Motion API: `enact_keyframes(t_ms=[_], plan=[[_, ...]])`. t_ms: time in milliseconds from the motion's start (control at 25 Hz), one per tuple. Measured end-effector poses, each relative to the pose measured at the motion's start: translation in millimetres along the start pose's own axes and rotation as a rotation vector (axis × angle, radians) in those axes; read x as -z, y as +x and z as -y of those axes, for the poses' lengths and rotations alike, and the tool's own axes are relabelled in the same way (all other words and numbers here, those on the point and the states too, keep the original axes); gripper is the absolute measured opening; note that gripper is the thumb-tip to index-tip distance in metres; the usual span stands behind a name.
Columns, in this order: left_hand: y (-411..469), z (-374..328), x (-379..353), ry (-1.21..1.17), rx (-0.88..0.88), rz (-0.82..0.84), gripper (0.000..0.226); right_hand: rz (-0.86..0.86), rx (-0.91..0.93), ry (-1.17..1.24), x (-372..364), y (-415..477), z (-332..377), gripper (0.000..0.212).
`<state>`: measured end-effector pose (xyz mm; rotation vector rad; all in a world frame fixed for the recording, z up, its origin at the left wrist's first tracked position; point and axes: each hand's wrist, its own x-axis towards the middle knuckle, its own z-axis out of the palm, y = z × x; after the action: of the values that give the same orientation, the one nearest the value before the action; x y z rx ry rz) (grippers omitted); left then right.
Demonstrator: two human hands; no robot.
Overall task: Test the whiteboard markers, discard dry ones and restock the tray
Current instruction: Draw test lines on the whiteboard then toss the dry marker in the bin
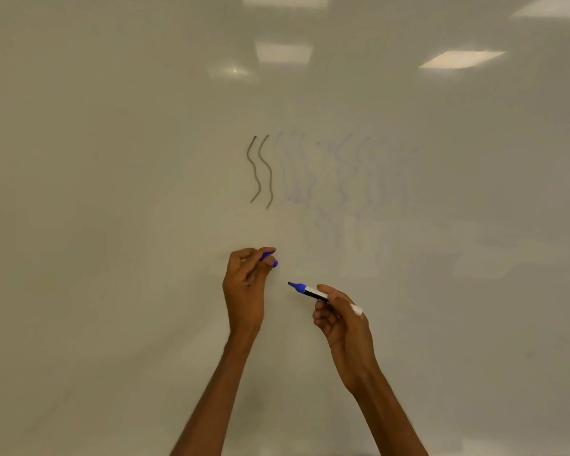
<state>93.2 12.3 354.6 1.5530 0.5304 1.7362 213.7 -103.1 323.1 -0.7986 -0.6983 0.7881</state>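
A whiteboard (112, 192) fills the view. My right hand (341, 319) grips an uncapped blue marker (310, 292), white-bodied with a dark band, its blue tip pointing up-left and a short way off the board marks. My left hand (246, 284) pinches the blue cap (270, 260) between fingertips, a little left of and above the marker tip. On the board stand two dark wavy strokes (260, 171). To their right lie several faint bluish wavy strokes (329, 179), partly smeared.
Ceiling light reflections (459, 59) show on the glossy board at the top. No tray or other markers are in view.
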Motion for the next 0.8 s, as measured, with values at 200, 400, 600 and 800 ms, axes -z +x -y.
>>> enact_keyframes(t_ms=[200,400,600,800], plan=[[-16.4,5.9,33.8,-0.424,0.457,-0.246,0.024,0.041,-0.087,0.058,-26.5,-3.9,-22.7,0.023],[-27.9,8.9,62.6,-0.421,0.535,-0.296,0.029,0.069,-0.128,-0.024,-51.0,-7.6,-50.8,0.021],[-36.4,16.7,88.1,-0.347,0.521,-0.298,0.030,0.100,-0.143,-0.060,-65.2,-10.7,-73.7,0.021],[-41.6,22.2,108.3,-0.301,0.509,-0.290,0.024,0.133,-0.146,-0.097,-75.2,-13.5,-86.9,0.021]])
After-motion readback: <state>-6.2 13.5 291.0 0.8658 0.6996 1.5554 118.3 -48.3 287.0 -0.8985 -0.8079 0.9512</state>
